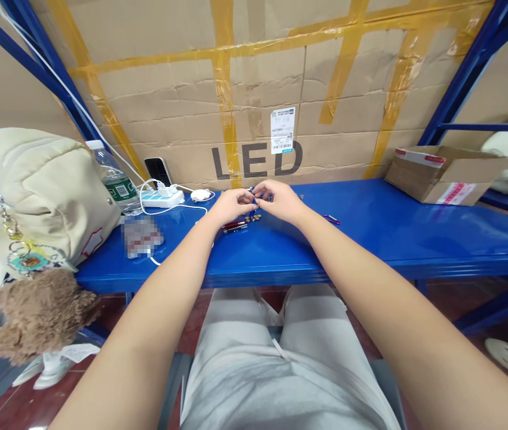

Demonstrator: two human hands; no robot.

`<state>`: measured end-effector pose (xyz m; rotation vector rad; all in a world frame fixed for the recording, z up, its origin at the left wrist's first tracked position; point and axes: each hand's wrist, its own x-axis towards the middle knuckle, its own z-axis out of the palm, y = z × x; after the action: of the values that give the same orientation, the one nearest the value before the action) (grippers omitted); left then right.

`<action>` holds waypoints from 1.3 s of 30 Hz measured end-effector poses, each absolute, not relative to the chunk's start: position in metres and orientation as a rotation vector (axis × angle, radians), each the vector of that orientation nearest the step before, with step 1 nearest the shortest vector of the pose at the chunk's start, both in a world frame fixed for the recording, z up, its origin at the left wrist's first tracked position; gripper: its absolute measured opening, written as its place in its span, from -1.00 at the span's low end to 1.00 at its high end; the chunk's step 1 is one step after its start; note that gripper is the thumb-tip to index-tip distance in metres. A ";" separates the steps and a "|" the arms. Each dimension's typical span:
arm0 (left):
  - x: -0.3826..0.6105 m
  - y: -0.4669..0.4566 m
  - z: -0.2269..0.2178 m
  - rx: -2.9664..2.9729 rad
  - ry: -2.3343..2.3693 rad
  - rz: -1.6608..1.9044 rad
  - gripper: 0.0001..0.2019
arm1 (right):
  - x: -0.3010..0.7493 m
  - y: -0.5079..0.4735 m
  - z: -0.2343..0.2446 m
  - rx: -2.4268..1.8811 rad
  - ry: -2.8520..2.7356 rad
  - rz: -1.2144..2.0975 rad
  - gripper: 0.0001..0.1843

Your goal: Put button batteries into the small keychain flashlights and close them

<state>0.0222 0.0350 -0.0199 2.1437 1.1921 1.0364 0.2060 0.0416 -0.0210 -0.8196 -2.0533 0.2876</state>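
My left hand (pixel 233 205) and my right hand (pixel 279 200) meet over the blue tabletop (pixel 290 251), fingers curled and tips close together. Whatever is pinched between them is too small and hidden to name; bits of dark blue show around the fingertips. Just below lie several small round brownish pieces (pixel 253 218), coin-like in look. Beside my left hand are a red pen (pixel 235 225) and a dark pen (pixel 235 229), side by side. To the right of my right hand rests a thin purple-red and blue item (pixel 331 220) whose kind I cannot make out.
On the left stand a cream bag (pixel 43 185) with a brown plush charm (pixel 41 313), a water bottle (pixel 117 179) and a power strip (pixel 159 196) with white cables. A phone-like black item (pixel 158 171) leans behind. An open cardboard box (pixel 446 174) sits right; a large carton (pixel 182 107) backs the table.
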 end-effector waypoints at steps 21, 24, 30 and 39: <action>0.013 0.043 -0.018 2.093 1.551 1.189 -0.82 | 0.206 0.045 -0.031 -1.030 -2.501 0.188 -0.78; 0.013 0.043 -0.019 2.103 1.540 1.178 -0.80 | 0.209 0.046 -0.029 -1.084 -2.496 0.156 -0.76; 0.014 0.042 -0.019 2.121 1.540 1.174 -0.81 | 0.207 0.049 -0.033 -1.024 -2.479 0.062 -0.77; 0.017 0.038 -0.016 2.114 1.546 1.155 -0.81 | 0.208 0.049 -0.030 -1.093 -2.488 0.078 -0.80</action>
<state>0.0166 0.0381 -0.0161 2.1138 1.5459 1.1554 0.2080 0.0488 -0.0302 -1.0928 -2.4876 0.0778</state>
